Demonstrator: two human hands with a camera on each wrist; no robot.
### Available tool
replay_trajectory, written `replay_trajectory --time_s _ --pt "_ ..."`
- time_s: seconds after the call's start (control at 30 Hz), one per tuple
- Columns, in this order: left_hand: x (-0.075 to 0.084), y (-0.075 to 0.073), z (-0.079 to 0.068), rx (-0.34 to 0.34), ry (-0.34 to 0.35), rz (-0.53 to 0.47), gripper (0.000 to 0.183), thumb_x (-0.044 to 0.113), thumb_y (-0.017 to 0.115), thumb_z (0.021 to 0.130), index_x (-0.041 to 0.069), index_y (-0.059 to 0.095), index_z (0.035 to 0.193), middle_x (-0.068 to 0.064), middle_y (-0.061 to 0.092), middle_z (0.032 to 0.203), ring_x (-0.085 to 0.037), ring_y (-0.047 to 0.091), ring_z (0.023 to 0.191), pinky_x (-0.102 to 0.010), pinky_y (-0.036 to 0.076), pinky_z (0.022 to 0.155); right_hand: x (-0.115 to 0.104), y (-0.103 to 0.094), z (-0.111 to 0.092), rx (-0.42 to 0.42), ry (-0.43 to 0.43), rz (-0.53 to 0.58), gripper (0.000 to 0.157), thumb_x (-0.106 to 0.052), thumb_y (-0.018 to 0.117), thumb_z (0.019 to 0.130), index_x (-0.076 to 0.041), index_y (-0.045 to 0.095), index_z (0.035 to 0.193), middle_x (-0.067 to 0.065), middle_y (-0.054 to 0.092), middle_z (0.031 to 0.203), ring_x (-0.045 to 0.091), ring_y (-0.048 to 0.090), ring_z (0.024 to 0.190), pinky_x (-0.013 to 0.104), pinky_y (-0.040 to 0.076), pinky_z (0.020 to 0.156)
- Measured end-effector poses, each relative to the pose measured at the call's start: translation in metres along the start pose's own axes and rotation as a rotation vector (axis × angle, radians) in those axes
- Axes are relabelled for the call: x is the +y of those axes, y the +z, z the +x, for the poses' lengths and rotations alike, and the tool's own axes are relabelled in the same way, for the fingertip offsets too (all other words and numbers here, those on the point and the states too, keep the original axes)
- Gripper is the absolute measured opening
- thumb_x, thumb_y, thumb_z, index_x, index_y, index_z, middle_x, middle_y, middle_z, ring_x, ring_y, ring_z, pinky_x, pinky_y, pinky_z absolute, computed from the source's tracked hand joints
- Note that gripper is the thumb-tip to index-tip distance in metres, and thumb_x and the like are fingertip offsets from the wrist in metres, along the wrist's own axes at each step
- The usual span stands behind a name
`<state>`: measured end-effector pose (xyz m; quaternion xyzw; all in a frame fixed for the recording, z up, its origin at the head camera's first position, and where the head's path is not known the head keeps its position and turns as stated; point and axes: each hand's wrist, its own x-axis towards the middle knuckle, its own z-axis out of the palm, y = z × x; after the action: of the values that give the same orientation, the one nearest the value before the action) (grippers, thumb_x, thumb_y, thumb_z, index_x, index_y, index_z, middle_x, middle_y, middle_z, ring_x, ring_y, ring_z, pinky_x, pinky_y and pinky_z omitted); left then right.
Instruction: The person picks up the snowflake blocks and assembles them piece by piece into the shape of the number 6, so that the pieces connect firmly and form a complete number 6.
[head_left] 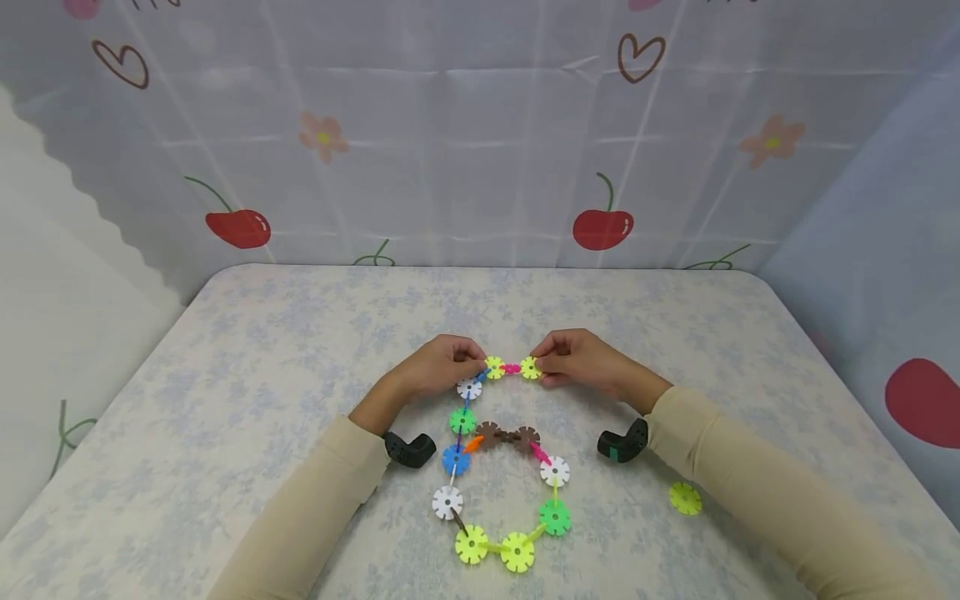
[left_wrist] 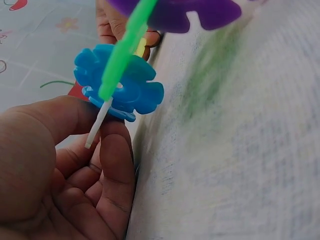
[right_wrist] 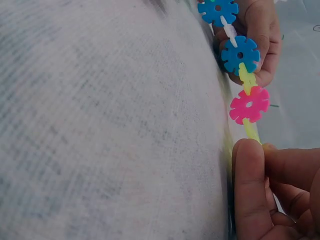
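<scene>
Notched plastic snowflake discs are linked into a chain (head_left: 462, 421) on the table, with a closed ring in its lower part. At the chain's far end, my left hand (head_left: 446, 365) pinches it near a blue disc (left_wrist: 142, 82) and a yellow disc (head_left: 494, 367). Opposite, my right hand (head_left: 581, 360) pinches the end yellow disc (head_left: 530, 367) between thumb and fingers. Between the hands a pink disc (right_wrist: 249, 104) joins the two yellow ones. In the right wrist view, fingertips (right_wrist: 250, 152) hide most of the end disc.
A loose yellow-green disc (head_left: 686, 498) lies beside the right forearm. Black devices (head_left: 410, 450) are at both wrists. The ring's near side has two yellow discs (head_left: 472, 544) toward the front. A printed curtain (head_left: 480, 150) hangs behind the floral tabletop (head_left: 300, 333).
</scene>
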<state>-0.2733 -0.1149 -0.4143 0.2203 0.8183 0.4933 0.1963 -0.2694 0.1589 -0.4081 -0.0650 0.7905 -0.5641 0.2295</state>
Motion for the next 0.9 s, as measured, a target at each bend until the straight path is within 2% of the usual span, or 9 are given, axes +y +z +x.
replay_trajectory --time_s 0.43,0.9 --pt "0.0001 0.0005 -0.0009 0.003 -0.038 0.002 0.016 0.015 0.06 0.104 0.004 0.07 0.109 -0.005 0.067 0.095 -0.017 0.056 0.082 -0.031 0.047 0.073 0.0015 0.001 0.0001 0.01 0.012 0.077 0.02 -0.002 0.064 0.099 0.007 0.062 0.117 0.014 0.063 0.1 0.017 0.068 0.083 0.031 0.058 0.078" --pt "0.0034 0.0002 -0.0004 0.01 -0.038 0.016 0.015 0.014 0.06 0.103 0.003 0.07 0.108 -0.005 0.067 0.092 -0.017 0.054 0.079 -0.03 0.045 0.07 -0.0006 0.0092 -0.0007 0.035 0.032 0.208 0.015 0.007 0.065 0.095 0.008 0.06 0.11 0.015 0.064 0.096 0.019 0.071 0.081 0.031 0.058 0.078"
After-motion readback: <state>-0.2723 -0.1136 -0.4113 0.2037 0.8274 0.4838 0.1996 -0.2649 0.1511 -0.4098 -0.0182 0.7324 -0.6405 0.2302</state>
